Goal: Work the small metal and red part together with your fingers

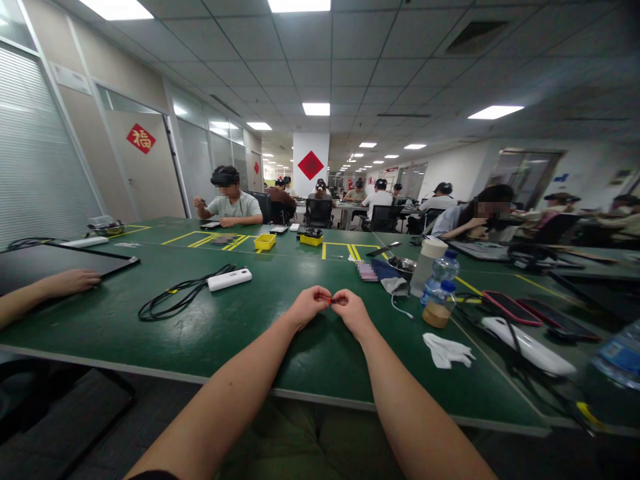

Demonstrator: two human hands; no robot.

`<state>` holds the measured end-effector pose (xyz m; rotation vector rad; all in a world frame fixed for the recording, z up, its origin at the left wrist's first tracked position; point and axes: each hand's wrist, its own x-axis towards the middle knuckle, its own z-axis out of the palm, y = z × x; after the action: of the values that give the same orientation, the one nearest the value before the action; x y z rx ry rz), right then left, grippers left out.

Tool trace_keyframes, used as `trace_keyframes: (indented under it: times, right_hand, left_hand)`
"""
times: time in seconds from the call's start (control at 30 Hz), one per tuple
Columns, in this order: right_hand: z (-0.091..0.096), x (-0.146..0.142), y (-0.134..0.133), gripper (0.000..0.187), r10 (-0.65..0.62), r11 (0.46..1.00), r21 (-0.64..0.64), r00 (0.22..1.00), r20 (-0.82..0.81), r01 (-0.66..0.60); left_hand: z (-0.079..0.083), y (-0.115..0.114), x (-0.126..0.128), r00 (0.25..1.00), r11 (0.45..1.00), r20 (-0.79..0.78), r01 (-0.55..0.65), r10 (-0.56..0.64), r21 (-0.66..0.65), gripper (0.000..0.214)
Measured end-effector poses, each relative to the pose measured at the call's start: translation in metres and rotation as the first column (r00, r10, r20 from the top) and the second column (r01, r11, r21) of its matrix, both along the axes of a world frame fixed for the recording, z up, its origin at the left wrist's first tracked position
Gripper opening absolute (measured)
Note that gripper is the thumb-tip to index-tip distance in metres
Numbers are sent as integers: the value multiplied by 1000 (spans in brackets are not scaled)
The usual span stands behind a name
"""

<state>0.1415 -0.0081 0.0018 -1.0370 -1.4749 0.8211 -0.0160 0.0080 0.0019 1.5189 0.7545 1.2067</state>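
Both of my hands meet fingertip to fingertip just above the green table, near its front edge. My left hand is closed in a pinch. My right hand pinches from the other side. Between the fingertips shows a small orange-red piece with something dark beside it on the right. It is too small to tell its kind, and the fingers cover most of it.
A white power strip with a coiled black cable lies to the left. Bottles, a white cloth and a metal bowl are on the right. Yellow trays sit farther back. Another person's hand rests at far left.
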Motion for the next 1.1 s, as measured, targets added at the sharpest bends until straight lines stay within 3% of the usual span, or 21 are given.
trace_keyframes:
  times: [1.1]
  right_hand:
    - [-3,-1,1,18,24,1000,4,999,21,-24]
  left_hand:
    - [3,-4,0,989,997,-132,-55,63,62,18]
